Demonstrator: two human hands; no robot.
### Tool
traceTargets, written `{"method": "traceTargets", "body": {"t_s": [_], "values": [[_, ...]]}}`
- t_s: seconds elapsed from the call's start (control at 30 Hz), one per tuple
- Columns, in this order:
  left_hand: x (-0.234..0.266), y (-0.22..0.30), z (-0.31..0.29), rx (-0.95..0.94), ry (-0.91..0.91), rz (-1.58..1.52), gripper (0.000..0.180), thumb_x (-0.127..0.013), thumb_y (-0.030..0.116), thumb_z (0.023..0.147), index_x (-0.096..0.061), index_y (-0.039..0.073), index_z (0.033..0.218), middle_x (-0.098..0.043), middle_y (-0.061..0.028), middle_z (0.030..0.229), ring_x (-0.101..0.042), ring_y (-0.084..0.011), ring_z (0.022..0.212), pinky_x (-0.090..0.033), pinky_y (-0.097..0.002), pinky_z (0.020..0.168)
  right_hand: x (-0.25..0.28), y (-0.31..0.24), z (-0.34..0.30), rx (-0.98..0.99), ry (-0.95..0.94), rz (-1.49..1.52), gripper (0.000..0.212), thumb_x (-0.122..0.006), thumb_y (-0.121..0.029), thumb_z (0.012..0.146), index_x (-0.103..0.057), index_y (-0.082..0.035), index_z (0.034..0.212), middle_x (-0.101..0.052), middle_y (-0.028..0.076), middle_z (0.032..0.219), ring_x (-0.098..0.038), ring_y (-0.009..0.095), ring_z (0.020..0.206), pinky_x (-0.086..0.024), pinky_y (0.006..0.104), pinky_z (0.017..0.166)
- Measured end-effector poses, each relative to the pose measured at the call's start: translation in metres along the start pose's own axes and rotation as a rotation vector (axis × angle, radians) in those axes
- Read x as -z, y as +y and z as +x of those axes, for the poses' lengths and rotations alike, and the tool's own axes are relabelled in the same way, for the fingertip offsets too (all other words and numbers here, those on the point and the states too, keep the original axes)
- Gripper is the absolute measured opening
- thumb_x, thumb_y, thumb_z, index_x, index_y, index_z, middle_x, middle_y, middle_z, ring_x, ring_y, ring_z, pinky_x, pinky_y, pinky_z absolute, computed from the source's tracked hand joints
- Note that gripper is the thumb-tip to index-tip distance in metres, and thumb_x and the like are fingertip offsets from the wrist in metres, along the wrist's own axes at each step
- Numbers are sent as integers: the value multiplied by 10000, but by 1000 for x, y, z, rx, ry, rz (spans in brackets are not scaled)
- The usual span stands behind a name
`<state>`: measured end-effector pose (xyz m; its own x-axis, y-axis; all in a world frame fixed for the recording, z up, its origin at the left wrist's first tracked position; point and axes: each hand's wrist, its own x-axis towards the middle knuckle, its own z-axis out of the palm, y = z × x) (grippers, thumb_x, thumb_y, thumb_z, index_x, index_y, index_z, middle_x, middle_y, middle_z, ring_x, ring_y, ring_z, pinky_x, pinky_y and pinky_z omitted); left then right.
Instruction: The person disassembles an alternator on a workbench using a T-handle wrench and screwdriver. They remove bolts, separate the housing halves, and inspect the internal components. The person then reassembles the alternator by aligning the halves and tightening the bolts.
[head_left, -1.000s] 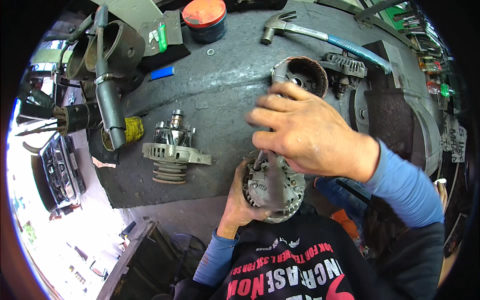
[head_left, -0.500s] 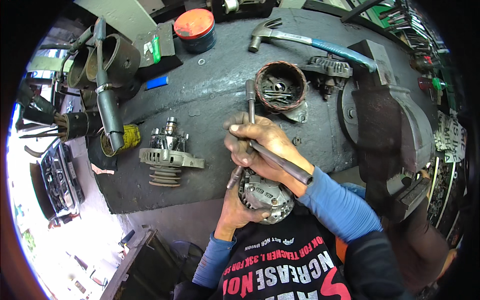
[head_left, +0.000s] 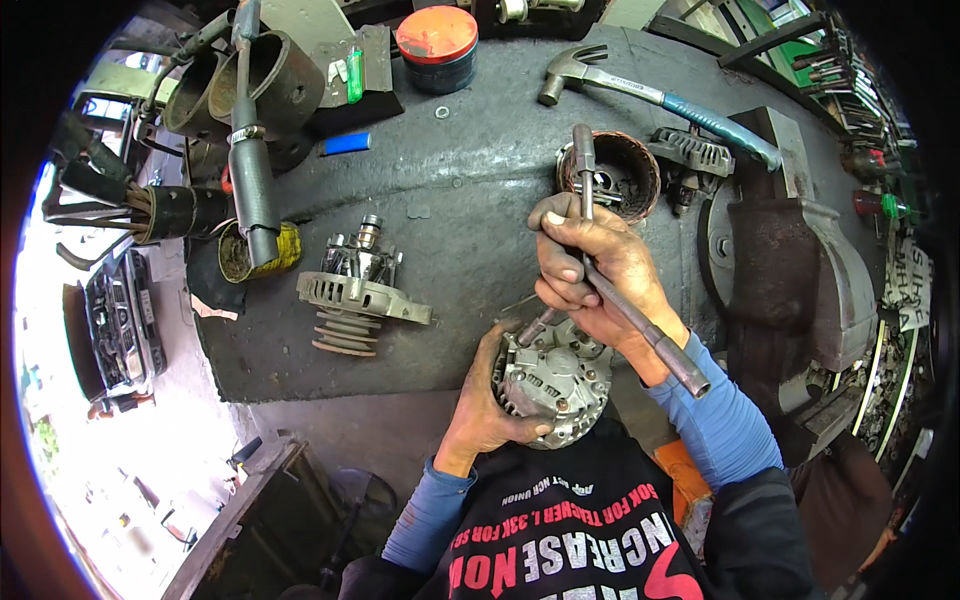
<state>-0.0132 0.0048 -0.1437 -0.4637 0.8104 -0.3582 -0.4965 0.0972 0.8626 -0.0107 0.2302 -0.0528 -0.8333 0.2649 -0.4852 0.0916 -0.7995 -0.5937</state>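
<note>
My left hand [head_left: 472, 418] grips the side of a round grey alternator end housing [head_left: 556, 388], held close to my shirt at the bench edge. Its thumb lies along the near rim. My right hand [head_left: 605, 262] is closed round the middle of a three-way socket wrench [head_left: 655, 340]. One arm of the wrench points away from me, another reaches back over my right wrist. The third slants down to the housing's far-left edge, its socket end against the housing; whether it sits on a bolt I cannot tell.
An alternator rotor with pulley [head_left: 355, 290] stands left on the bench. Beyond my right hand lie a copper-wound stator ring [head_left: 650, 180], another alternator part [head_left: 692, 155] and a claw hammer [head_left: 660, 97]. A vise [head_left: 785, 270] fills the right. Further back are a red-lidded tin [head_left: 438, 60] and metal cylinders [head_left: 265, 85].
The view has shifted, so the bench things sit further right. The wrench's lower end has come from beside the housing onto its edge. Both hands keep their holds.
</note>
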Motion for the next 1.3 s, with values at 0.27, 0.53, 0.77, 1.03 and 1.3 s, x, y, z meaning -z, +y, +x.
{"method": "traceTargets", "body": {"t_s": [0.27,0.53,0.77,1.03,1.3], "values": [[-1,1,1,23,0,-64,1388,-1045,324,486,-289,-6,1603,-497,-167,1504,-498,-282,1400,-393,-427,1205,19,1,12,-129,-209,126,132,-551,-110,1065,-604,3,1109,-564,43,690,-438,90,492,-376,275,500],[4,-2,-1,13,10,64,1382,-1025,316,473,-294,-4,1602,-493,-174,1520,-497,-289,1409,-400,-438,1202,-37,-84,20,-139,-672,-1860,299,-699,-271,973,-685,-44,1167,-738,135,1059,-709,340,1033,-530,484,936],[6,-16,-4,12,76,-37,1434,-1027,377,469,-265,-42,1609,-468,-211,1537,-473,-332,1439,-386,-454,1214,-20,-42,-8,898,-404,-2047,368,-776,-365,831,-759,-143,1124,-550,125,1512,-528,375,1389,-370,552,1156],[8,-16,-3,34,42,-68,1420,-1035,371,465,-290,-13,1611,-491,-177,1512,-495,-287,1403,-403,-422,1195,-5,39,-1,74,43,196,484,-476,-349,1136,-575,52,1389,-747,99,923,-710,207,837,-535,367,885],[4,-1,4,35,-7,-30,1386,-1041,322,458,-324,14,1603,-512,-153,1483,-498,-269,1391,-372,-411,1214,23,-2,3,-35,-50,196,240,-486,-198,1106,-594,17,1098,-352,-53,550,-351,90,498,-372,289,621]]}}
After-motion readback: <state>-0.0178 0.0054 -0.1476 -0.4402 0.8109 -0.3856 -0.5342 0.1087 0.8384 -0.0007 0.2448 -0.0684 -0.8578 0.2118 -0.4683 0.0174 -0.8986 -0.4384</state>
